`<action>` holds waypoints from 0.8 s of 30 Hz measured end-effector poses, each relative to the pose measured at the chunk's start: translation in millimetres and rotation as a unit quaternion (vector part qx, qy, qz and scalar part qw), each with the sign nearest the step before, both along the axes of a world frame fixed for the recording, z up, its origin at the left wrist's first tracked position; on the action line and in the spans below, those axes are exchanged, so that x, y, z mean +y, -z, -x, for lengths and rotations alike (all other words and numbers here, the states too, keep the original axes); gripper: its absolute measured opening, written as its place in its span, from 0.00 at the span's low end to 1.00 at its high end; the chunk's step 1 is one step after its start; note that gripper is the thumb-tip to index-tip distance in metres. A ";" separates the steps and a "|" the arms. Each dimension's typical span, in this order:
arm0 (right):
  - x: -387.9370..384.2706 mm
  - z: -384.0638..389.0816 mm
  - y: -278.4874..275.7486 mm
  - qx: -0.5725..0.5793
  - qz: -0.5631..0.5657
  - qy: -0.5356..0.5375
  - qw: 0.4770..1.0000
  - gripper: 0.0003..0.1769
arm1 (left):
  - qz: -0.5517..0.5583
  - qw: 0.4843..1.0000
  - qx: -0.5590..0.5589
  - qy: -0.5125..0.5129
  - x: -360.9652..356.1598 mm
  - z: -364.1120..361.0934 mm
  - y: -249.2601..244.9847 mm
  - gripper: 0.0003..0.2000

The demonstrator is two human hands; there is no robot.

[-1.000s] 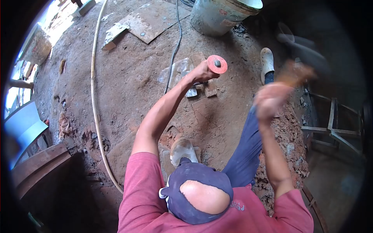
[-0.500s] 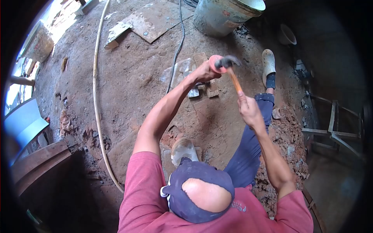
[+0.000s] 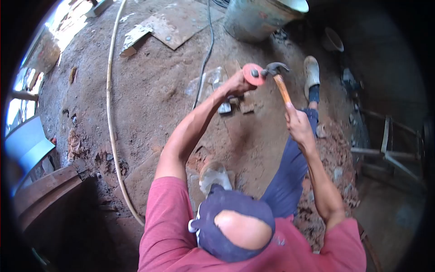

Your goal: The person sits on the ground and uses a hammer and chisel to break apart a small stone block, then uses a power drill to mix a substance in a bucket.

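Note:
My left hand [image 3: 238, 85] is closed around a chisel under its round pink hand guard [image 3: 250, 80]; the dark striking end [image 3: 254, 72] sticks up through the guard. The lower part of the chisel is hidden by the hand and guard. My right hand [image 3: 299, 124] grips the lower wooden handle of a claw hammer [image 3: 282, 89]. The hammer's dark head is just to the right of the chisel's end, with a small gap seeming to lie between them. Below my left hand, pale broken pieces [image 3: 224, 107] lie on the dirt floor.
A large dirty bucket [image 3: 249, 22] stands ahead. A dark cable [image 3: 209, 50] and a pale hose [image 3: 109, 90] run along the ground. A flat board [image 3: 176, 27] lies at upper left. Reddish rubble [image 3: 335, 174] is beside my right leg, and a metal frame [image 3: 385, 136] stands at right.
The hammer has moved right, off the chisel's end, together with my right hand, which is also slightly lower. The chisel and my left hand stay nearly in place.

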State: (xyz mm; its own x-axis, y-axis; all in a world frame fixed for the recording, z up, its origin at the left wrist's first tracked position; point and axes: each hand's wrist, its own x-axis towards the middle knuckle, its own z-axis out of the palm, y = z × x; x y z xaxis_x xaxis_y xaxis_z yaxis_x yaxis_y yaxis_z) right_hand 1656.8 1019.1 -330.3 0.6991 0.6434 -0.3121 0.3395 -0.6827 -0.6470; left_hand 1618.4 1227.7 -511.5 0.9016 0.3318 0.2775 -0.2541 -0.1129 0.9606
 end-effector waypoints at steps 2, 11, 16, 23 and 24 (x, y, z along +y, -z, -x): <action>10.1 -2.7 -49.5 0.016 -0.067 0.087 0.994 0.26 | -0.011 1.000 0.004 -0.023 -0.6 -0.7 2.8 0.18; 30.1 12.4 -48.4 -0.014 -0.584 0.096 0.806 0.36 | -0.023 0.999 0.035 0.004 11.2 2.5 -12.2 0.16; -10.9 8.1 -12.6 0.139 -0.109 0.125 0.976 0.32 | -0.005 1.000 -0.003 0.000 8.2 -6.3 6.0 0.15; -57.2 15.6 -0.7 0.169 -0.265 0.204 0.927 0.28 | 0.258 0.950 0.034 -0.173 34.1 32.2 -17.6 0.06; -63.1 17.6 7.0 0.181 -0.250 0.219 0.926 0.29 | 0.348 0.916 0.007 -0.197 42.3 41.3 -15.9 0.10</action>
